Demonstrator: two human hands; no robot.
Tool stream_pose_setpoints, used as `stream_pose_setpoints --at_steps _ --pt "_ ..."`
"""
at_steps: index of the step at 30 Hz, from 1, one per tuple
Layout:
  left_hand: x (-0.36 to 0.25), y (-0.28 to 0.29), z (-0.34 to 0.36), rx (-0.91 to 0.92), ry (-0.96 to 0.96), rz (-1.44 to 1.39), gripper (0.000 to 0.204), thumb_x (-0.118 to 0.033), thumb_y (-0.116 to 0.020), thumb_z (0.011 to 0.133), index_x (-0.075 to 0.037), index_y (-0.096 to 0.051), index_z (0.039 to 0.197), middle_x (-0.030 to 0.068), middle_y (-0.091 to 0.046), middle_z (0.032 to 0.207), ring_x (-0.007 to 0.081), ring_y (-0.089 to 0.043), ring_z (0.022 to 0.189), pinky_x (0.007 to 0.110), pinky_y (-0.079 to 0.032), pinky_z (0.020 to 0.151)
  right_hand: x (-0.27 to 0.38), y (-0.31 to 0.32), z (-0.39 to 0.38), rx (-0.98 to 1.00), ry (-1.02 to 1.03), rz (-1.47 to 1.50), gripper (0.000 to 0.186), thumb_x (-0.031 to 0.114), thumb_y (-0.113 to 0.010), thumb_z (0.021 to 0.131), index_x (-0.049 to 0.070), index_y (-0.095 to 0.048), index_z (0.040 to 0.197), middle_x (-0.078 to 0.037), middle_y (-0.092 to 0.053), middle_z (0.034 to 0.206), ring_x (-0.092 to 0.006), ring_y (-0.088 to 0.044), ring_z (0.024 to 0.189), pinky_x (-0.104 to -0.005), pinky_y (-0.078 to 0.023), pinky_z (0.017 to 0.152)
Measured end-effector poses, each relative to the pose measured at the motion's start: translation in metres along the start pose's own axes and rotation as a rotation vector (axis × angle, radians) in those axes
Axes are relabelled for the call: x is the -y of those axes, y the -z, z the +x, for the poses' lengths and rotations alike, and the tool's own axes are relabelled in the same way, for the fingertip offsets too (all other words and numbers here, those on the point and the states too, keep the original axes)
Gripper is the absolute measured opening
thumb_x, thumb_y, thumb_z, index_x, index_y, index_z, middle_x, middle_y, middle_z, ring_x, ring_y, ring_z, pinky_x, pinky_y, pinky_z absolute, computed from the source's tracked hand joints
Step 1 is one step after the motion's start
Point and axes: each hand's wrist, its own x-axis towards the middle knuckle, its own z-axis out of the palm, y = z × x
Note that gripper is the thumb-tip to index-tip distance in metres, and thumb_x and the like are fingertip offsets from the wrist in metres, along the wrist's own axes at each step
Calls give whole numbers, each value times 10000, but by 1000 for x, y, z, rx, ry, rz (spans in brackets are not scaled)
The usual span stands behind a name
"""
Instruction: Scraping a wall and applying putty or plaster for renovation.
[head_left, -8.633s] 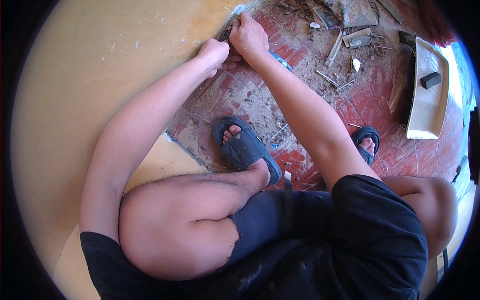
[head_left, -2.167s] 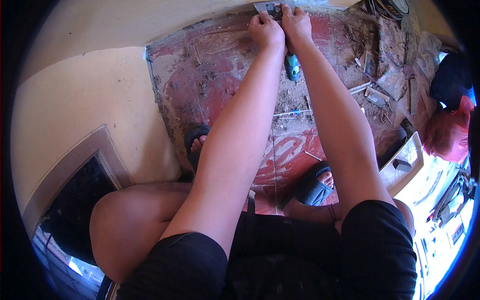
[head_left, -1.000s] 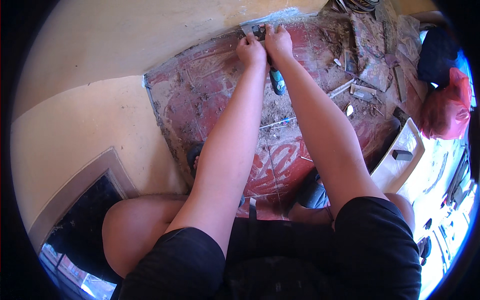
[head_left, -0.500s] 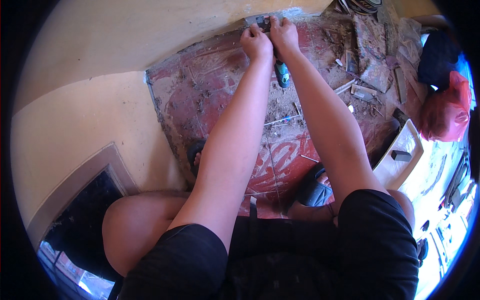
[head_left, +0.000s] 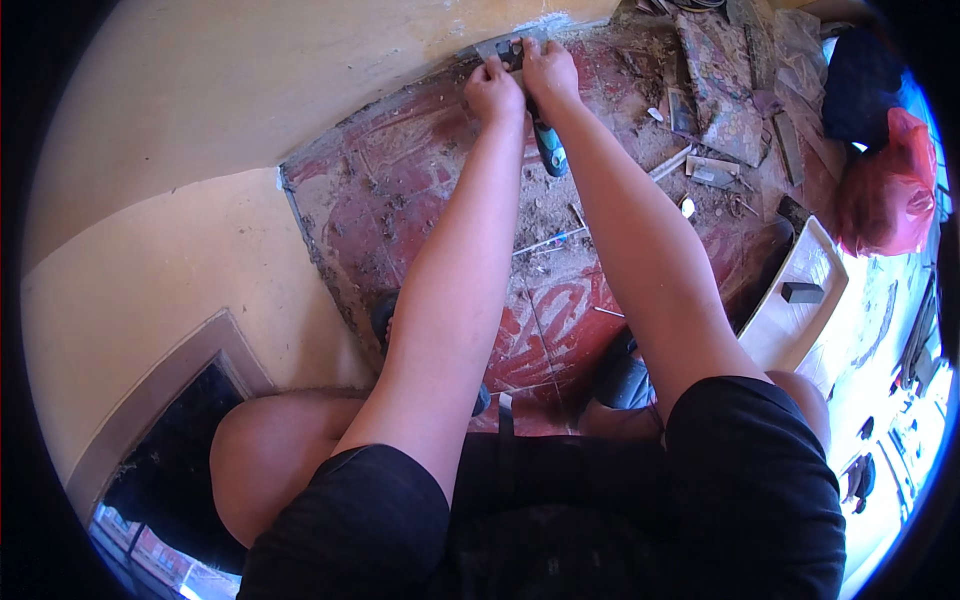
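Both my arms stretch forward to the far wall, over a dusty red tiled floor. My left hand (head_left: 495,93) and my right hand (head_left: 550,72) are closed, side by side, on a wide scraper (head_left: 551,155). Its teal and black handle sticks out below my hands, toward me. The grey metal blade, partly covered by my fingers, lies against the foot of the wall (head_left: 380,50). Whitish bare patches show on the wall just above it. My fingertips are small and partly hidden from view.
Crumbs and dust cover the floor (head_left: 400,190). Thin sticks, scraps and a patterned sheet (head_left: 715,90) lie to the right. Farther right are a pink plastic bag (head_left: 890,190) and a pale tray (head_left: 800,310) with a dark block (head_left: 802,292). A yellowish side wall (head_left: 200,260) stands left.
The whole view has turned slightly, so the floor clutter sits a little further left. Both hands stay closed on the scraper at the wall's foot, with little visible movement of their own.
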Motion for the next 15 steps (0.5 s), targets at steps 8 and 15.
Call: stream_pose_setpoints --at_steps 8,15 --pt "-11 -9 -13 -62 9 -109 282 -202 -505 914 21 -586 762 68 -590 711 144 -500 624 300 -414 572 -2 5 6 6 17 14 477 396 -515 844 -59 -576 971 -288 -587 985 -388 -573 957 -413 -435 817" --pt "-20 -5 -20 -142 -82 -66 292 -202 -514 903 21 -576 726 57 -577 666 131 -480 605 301 -403 570 2 7 1 30 84 117 439 405 -527 843 -32 -568 855 -248 -605 844 -338 -590 789 -398 -440 725"
